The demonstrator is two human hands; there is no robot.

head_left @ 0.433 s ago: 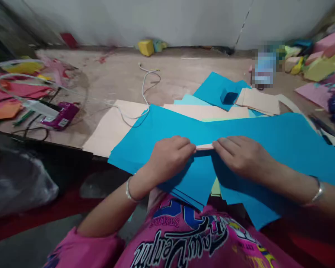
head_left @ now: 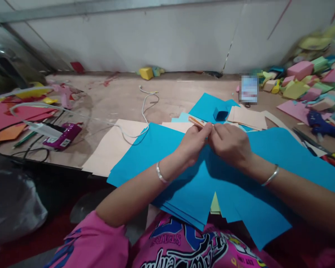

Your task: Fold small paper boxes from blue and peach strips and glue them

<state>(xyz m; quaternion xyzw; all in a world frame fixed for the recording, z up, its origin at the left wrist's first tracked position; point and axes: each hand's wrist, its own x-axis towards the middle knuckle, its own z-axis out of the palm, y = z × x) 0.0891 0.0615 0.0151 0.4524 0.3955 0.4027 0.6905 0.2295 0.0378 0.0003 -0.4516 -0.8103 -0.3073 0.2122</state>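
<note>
Both my hands meet above the blue paper sheets [head_left: 167, 149], their fingertips pressed together. My left hand [head_left: 192, 144] is closed on a narrow folded strip of peach paper [head_left: 195, 121], whose end sticks out beyond the fingers. My right hand [head_left: 231, 143] is also closed, pinching the strip's near end, which the fingers mostly hide. Just behind the hands stands a small folded blue paper box [head_left: 220, 114], beside a stack of peach paper pieces [head_left: 247, 117].
Peach sheets [head_left: 108, 149] and a white cable [head_left: 144, 100] lie to the left, near a purple packet [head_left: 65, 137]. On the right are scissors [head_left: 309, 141], a dark blue glue gun [head_left: 324, 124] and a pile of coloured paper boxes [head_left: 304, 78]. A yellow box [head_left: 146, 73] stands by the wall.
My hands have drawn together and risen slightly. The strip, stretched level between them before, now slants and pokes out past my left fingers. The head view has tilted up.
</note>
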